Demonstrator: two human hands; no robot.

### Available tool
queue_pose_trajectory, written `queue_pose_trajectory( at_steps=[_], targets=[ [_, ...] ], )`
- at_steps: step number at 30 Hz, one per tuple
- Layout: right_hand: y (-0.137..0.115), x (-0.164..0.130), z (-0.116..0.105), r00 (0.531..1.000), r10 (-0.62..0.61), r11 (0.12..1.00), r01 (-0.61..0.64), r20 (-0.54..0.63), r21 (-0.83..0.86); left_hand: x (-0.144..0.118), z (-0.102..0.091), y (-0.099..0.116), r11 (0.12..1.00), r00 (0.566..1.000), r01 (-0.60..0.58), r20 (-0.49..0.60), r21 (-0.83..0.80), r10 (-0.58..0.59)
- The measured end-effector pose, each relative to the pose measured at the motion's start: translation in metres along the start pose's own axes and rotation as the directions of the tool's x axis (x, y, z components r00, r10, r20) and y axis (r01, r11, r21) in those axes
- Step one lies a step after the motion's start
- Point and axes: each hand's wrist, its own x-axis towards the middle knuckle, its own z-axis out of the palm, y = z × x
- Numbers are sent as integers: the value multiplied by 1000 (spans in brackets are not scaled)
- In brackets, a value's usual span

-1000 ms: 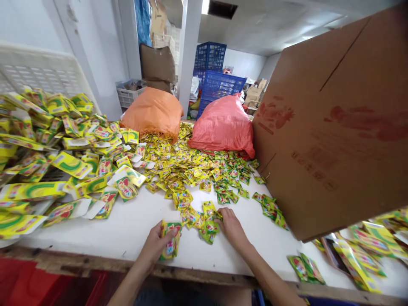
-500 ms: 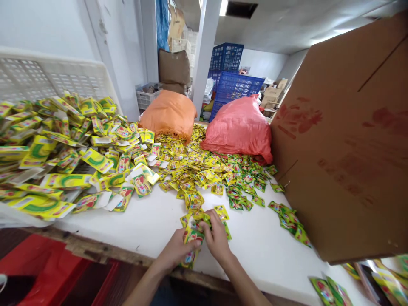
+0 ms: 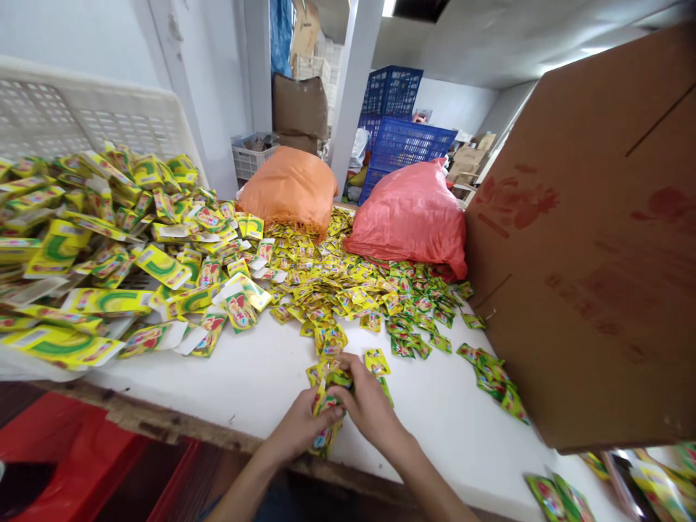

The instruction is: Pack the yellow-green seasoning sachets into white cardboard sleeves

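My left hand (image 3: 298, 429) holds a small stack of yellow-green sachets (image 3: 325, 411) at the near edge of the white table (image 3: 261, 373). My right hand (image 3: 368, 406) presses against the same stack from the right, fingers closed on sachets at its top. More loose sachets (image 3: 333, 338) lie just beyond my hands, and a wide spread of sachets (image 3: 348, 279) covers the middle of the table.
A heap of larger yellow packs (image 3: 98, 254) fills the left side before a white crate (image 3: 81, 119). An orange sack (image 3: 291, 188) and a pink sack (image 3: 407, 214) sit at the back. A big cardboard box (image 3: 592, 246) stands right. Blue crates (image 3: 399, 123) stand behind.
My right hand drew sachets in from the table and came left to meet my left hand; both hands are now together on the stack. The view shifted left.
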Motion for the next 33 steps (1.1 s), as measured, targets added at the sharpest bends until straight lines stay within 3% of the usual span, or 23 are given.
queue_pose_trajectory(
  at_steps=[3,7,11,15,18,21,24,29,33],
  targets=[
    [9,-5,7,987,77,995,-67,-140,76,0,-1,-2,1000,1000,9,-20,4,-9],
    [10,-10,16,974,21,998,-33,-226,-48,0,0,-1,999,999,-34,-27,5,34],
    [8,-15,21,987,32,994,-48,-156,-98,-1,1,4,997,997,-82,-17,-12,81],
    [19,-31,26,992,112,979,-100,-56,179,-2,-1,5,990,987,-141,-75,21,142],
    [24,-47,38,958,255,872,-171,-127,458,-4,-3,3,992,988,-118,-92,43,121],
    [21,-55,49,928,321,826,-176,-189,535,-9,-2,2,994,986,-108,-129,-31,103],
    [14,-52,47,949,262,887,-164,-177,432,-14,-2,3,990,972,-136,-190,29,139],
    [12,-35,32,989,107,948,-69,-106,312,-14,-11,9,948,975,-152,-116,280,190],
    [18,-26,33,977,148,916,-77,-154,394,-12,-12,11,963,958,-223,-147,153,245]
  ],
)
